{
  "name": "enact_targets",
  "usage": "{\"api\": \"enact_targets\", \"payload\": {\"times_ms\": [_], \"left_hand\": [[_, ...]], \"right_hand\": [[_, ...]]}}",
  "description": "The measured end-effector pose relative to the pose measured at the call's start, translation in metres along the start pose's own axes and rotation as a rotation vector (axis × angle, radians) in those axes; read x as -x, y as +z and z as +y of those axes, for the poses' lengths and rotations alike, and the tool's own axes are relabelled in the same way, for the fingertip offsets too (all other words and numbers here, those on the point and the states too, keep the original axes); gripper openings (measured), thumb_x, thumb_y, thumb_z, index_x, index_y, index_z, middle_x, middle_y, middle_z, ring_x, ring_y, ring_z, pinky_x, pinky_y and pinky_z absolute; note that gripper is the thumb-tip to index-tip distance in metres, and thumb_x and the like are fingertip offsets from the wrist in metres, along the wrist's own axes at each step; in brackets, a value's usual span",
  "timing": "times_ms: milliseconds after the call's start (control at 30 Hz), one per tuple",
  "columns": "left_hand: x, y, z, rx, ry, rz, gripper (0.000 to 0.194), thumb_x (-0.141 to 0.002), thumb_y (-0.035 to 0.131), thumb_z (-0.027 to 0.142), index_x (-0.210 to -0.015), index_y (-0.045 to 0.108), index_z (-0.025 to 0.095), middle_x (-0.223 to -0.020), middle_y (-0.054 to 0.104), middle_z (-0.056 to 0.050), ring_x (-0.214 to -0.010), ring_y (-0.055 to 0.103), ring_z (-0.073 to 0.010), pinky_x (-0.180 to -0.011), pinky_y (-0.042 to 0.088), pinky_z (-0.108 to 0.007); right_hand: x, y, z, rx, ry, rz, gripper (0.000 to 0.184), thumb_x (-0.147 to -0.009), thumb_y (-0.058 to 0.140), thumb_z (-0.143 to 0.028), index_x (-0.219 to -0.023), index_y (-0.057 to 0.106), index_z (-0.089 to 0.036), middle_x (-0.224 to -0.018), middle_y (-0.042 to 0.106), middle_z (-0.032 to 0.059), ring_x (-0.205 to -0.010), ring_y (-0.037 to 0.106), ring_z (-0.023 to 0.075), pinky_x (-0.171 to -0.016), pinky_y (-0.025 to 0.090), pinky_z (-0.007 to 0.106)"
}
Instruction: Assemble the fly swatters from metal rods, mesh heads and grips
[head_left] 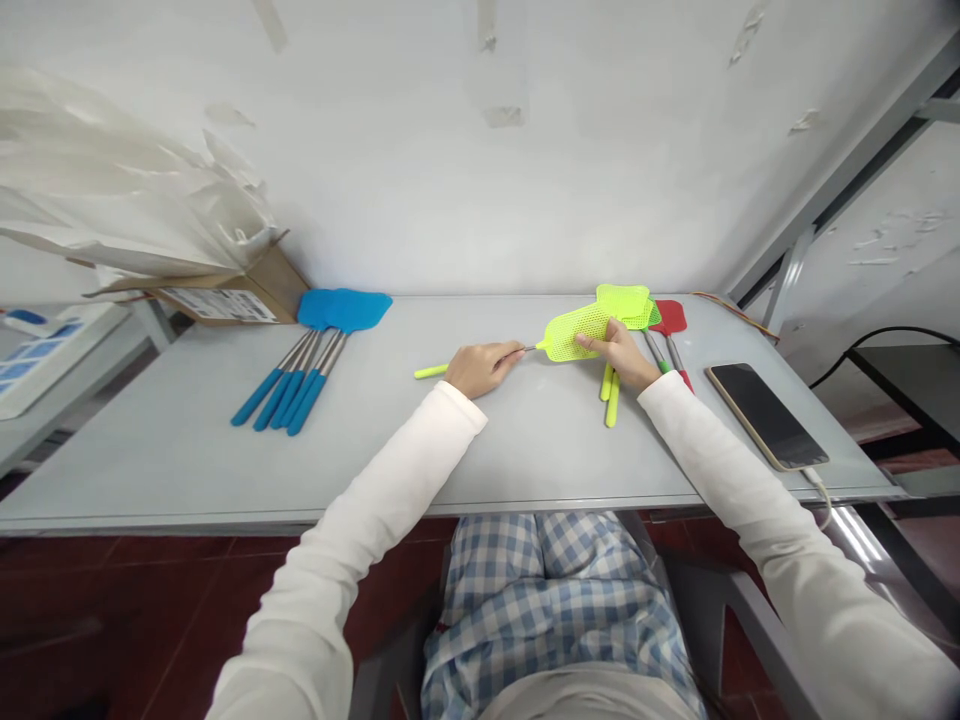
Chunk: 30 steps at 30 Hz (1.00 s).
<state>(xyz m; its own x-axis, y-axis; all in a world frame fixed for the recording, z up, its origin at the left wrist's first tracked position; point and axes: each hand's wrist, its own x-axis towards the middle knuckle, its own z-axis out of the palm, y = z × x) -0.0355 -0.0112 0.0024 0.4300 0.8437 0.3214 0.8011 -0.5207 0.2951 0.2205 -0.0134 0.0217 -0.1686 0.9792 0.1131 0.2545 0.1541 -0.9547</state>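
Observation:
A yellow-green fly swatter (571, 332) lies sideways between my hands, its mesh head to the right and its grip end to the left. My left hand (482, 368) is closed around its metal shaft. With fingers and thumb, my right hand (624, 352) pinches the far end of the mesh head. Behind and under my right hand lie more yellow-green fly swatters (622, 297), their grips pointing toward me. Close beside them are a green fly swatter (655, 318) and a red fly swatter (673, 316), partly covered by my right hand and sleeve.
Several blue fly swatters (352, 310) lie stacked on the left of the grey table (420, 460). Behind them stands a cardboard box (262, 285) with white plastic bags (112, 190). A phone (766, 415) with a cable rests at the right. The wall (480, 200) closes off the back.

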Motion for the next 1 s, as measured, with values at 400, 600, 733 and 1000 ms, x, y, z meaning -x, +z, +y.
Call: {"api": "enact_targets", "payload": {"times_ms": [400,600,733,1000], "left_hand": [[0.0,0.001,0.001,-0.022,-0.006,0.003,0.044,-0.098,0.033,0.05,-0.109,0.07,0.03,-0.086,0.074,-0.001,-0.079,0.067,-0.0179,-0.064,0.04,-0.028],[0.001,-0.002,0.002,-0.026,-0.006,-0.016,0.042,-0.098,0.034,0.048,-0.108,0.07,0.03,-0.087,0.075,-0.001,-0.079,0.067,-0.0181,-0.064,0.039,-0.028],[0.001,-0.004,0.002,-0.036,-0.016,-0.017,0.042,-0.098,0.034,0.047,-0.108,0.071,0.029,-0.086,0.075,-0.002,-0.078,0.067,-0.0176,-0.063,0.04,-0.027],[0.0,-0.003,-0.001,-0.035,0.02,0.027,0.044,-0.098,0.033,0.049,-0.106,0.071,0.028,-0.084,0.075,-0.002,-0.075,0.067,-0.017,-0.061,0.04,-0.027]], "right_hand": [[0.002,0.0,-0.003,0.044,0.037,0.007,0.055,-0.074,0.066,-0.061,-0.112,0.059,-0.021,-0.119,0.068,0.0093,-0.112,0.062,0.0288,-0.096,0.052,0.045],[0.001,-0.003,0.001,0.026,-0.054,-0.031,0.045,-0.071,0.069,-0.059,-0.094,0.06,-0.022,-0.099,0.068,0.0069,-0.098,0.064,0.0248,-0.088,0.053,0.041],[-0.002,-0.009,0.006,0.058,-0.119,-0.017,0.039,-0.066,0.077,-0.052,-0.069,0.054,-0.021,-0.074,0.058,0.0005,-0.076,0.057,0.0179,-0.077,0.05,0.036],[-0.002,-0.008,0.007,-0.113,-0.05,-0.064,0.037,-0.064,0.081,-0.049,-0.083,0.068,-0.021,-0.091,0.072,0.0061,-0.089,0.066,0.0234,-0.086,0.053,0.038]]}}
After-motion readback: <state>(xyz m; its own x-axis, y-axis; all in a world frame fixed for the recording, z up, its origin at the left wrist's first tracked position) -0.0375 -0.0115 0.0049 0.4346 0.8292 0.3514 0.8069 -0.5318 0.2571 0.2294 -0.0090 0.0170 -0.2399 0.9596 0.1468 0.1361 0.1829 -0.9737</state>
